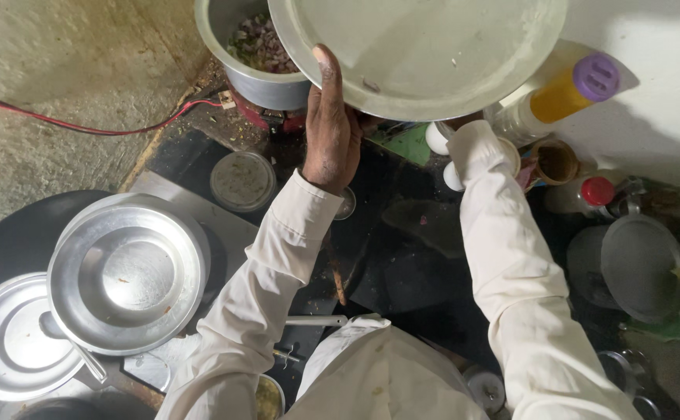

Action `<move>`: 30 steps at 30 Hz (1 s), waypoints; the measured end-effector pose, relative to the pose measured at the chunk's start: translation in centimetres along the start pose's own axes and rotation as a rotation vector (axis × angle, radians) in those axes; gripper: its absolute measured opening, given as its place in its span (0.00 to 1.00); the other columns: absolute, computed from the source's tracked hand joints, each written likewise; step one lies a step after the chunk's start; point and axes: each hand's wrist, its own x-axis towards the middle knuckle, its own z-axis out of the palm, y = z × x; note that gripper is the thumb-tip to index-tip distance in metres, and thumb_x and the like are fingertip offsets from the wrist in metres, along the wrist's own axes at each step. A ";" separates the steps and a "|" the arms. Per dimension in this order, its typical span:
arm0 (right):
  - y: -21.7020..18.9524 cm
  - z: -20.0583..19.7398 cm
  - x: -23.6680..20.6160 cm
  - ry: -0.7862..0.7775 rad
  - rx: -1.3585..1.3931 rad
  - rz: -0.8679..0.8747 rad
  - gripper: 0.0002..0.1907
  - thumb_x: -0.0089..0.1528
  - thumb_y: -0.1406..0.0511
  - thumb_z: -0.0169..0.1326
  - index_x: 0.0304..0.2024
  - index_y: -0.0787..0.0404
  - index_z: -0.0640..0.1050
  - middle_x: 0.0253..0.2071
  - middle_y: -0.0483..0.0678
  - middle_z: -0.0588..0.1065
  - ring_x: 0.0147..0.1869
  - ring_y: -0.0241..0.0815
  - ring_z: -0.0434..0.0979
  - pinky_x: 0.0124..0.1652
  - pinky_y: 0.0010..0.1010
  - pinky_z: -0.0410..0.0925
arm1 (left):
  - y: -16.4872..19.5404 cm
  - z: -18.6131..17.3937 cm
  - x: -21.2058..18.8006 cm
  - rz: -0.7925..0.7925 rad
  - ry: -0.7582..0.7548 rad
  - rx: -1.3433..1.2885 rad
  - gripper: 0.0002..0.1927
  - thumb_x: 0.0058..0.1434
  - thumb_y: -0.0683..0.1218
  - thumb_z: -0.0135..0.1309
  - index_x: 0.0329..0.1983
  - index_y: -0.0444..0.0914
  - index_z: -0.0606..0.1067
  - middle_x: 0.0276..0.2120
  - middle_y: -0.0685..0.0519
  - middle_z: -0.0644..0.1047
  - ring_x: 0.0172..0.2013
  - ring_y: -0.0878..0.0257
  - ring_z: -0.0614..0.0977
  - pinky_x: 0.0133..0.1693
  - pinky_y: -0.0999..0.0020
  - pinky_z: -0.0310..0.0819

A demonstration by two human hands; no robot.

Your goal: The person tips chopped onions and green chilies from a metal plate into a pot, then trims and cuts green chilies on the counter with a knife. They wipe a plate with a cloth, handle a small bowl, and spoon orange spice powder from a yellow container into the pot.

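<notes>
A large round steel plate (425, 47) is held up at the top middle, tilted over a steel pot (258, 82) with chopped onion and greens (256, 40) inside. My left hand (328, 128) grips the plate's left rim, fingers up against its underside. My right hand is hidden behind the plate's lower edge; only its wrist and white sleeve (495, 233) show, reaching up to the plate. The pot stands on a small red stove (266, 117).
Stacked steel bowls and plates (126, 268) sit at lower left with a ladle (68, 342). A lidded round container (242, 180) lies near the stove. A yellow bottle with purple cap (565, 89), a red-capped jar (592, 193) and a strainer (639, 260) crowd the right. A red wire (83, 124) crosses the floor.
</notes>
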 end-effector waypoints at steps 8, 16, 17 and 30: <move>1.8 -0.2 0.8 0.004 0.092 0.088 0.25 0.71 0.55 0.54 0.65 0.64 0.73 0.60 0.53 0.78 0.62 0.49 0.80 0.61 0.42 0.72 | -0.3 -1.7 0.9 0.096 -0.055 -0.011 0.48 0.73 0.73 0.38 0.58 0.19 0.64 0.40 0.41 0.74 0.36 0.63 0.76 0.40 0.68 0.74; 4.0 0.4 1.2 0.024 0.168 0.134 0.27 0.72 0.53 0.53 0.66 0.64 0.72 0.61 0.53 0.78 0.63 0.48 0.80 0.62 0.42 0.71 | 0.9 -1.3 1.7 0.050 -0.001 -0.001 0.56 0.60 0.77 0.44 0.70 0.26 0.55 0.60 0.35 0.72 0.57 0.50 0.82 0.57 0.54 0.84; 4.2 0.3 1.6 0.030 0.178 0.137 0.27 0.72 0.53 0.52 0.66 0.64 0.72 0.61 0.53 0.78 0.63 0.48 0.80 0.62 0.42 0.71 | 0.9 -1.1 1.9 0.055 -0.010 0.014 0.57 0.61 0.78 0.43 0.70 0.25 0.55 0.60 0.32 0.72 0.57 0.49 0.82 0.57 0.53 0.84; 4.6 -0.3 1.2 0.056 0.276 0.168 0.29 0.74 0.50 0.50 0.68 0.64 0.70 0.62 0.53 0.77 0.65 0.46 0.80 0.65 0.42 0.71 | -0.4 0.6 2.6 0.030 -0.088 -0.046 0.54 0.65 0.74 0.42 0.78 0.32 0.46 0.68 0.35 0.65 0.64 0.46 0.76 0.59 0.50 0.78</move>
